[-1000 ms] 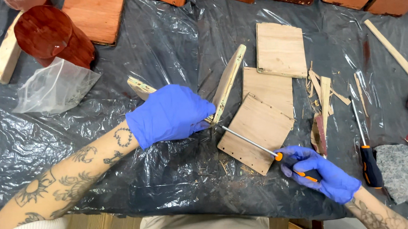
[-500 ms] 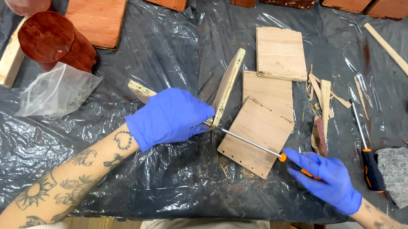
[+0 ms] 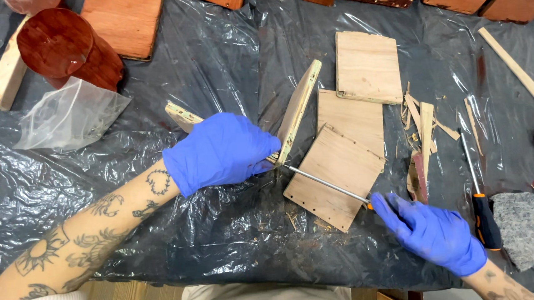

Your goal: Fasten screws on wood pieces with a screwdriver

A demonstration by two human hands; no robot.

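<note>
On the black plastic sheet (image 3: 211, 66) covering the bench, the left hand (image 3: 220, 150), in a blue glove, is closed over the near end of a thin plywood panel (image 3: 300, 108), pinning it down where it stands tilted on edge. A screwdriver shaft (image 3: 322, 183) runs from the panel's lower edge to the right hand (image 3: 432, 232), whose fingers are wrapped tight around the orange handle. Judged from its thickness, the panel is light, stiff across its width, but brittle at the edges; splinters (image 3: 419, 127) lying beside the flat boards (image 3: 368, 68) support this. Hold should be taken near the joint, palm flat on the face, not on the thin free edge. A second screwdriver (image 3: 480, 191) lies further right, untouched.
</note>
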